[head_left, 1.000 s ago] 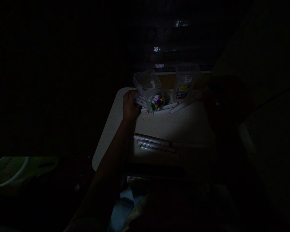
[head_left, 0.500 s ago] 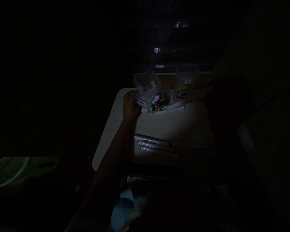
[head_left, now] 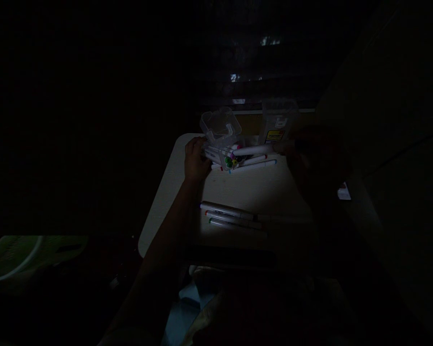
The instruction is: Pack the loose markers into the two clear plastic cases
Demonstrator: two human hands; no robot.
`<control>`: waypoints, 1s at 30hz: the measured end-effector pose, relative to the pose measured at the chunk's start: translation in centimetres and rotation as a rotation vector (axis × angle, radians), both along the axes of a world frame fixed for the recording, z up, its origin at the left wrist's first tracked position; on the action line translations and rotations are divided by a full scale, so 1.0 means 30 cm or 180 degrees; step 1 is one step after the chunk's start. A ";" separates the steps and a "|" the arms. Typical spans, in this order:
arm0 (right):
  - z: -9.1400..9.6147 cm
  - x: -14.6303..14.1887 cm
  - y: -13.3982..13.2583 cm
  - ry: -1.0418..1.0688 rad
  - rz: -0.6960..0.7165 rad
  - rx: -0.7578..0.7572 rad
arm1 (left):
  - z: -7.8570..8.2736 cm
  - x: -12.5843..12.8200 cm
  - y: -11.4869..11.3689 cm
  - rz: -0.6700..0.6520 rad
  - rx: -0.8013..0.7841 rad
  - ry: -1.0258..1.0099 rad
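Observation:
The scene is very dark; only a small white table (head_left: 159, 211) is lit. My left hand (head_left: 195, 161) is curled against the side of a clear plastic marker case (head_left: 222, 139) that lies tilted with its lid up, coloured marker caps showing at its mouth. My right hand (head_left: 303, 149) is in deep shadow at the right and holds the end of a white marker (head_left: 254, 150) whose tip is at the case's mouth. Two more white markers (head_left: 254, 163) lie just below it on the table.
Three markers (head_left: 231, 216) lie side by side near the table's front. A second clear case with a yellow label (head_left: 276, 127) stands at the back. A green basket (head_left: 18, 257) sits low at the left. Everything else is too dark to make out.
My right hand has moved left with the white marker, bringing its tip from the table up to the mouth of the case. My left hand has stayed on the case.

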State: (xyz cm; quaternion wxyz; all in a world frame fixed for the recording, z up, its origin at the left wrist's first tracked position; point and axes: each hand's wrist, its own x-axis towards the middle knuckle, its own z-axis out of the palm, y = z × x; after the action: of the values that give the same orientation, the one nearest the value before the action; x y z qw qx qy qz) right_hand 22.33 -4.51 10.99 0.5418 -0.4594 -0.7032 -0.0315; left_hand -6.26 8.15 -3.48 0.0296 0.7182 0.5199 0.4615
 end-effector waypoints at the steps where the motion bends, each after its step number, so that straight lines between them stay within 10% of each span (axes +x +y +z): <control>1: -0.010 -0.002 0.006 0.0037 0.0036 0.0034 | 0.001 0.001 -0.001 0.0007 0.0011 0.0013; 30: -0.058 -0.052 0.045 -0.0632 0.0720 0.0065 | 0.019 0.003 -0.021 0.0101 0.0117 0.0323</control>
State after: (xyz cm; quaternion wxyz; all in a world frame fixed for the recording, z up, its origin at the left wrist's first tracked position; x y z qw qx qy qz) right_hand 20.78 -3.15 9.26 0.4743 -0.3663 -0.8002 -0.0227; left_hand -6.16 7.51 -2.91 -0.0173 0.7329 0.5234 0.4343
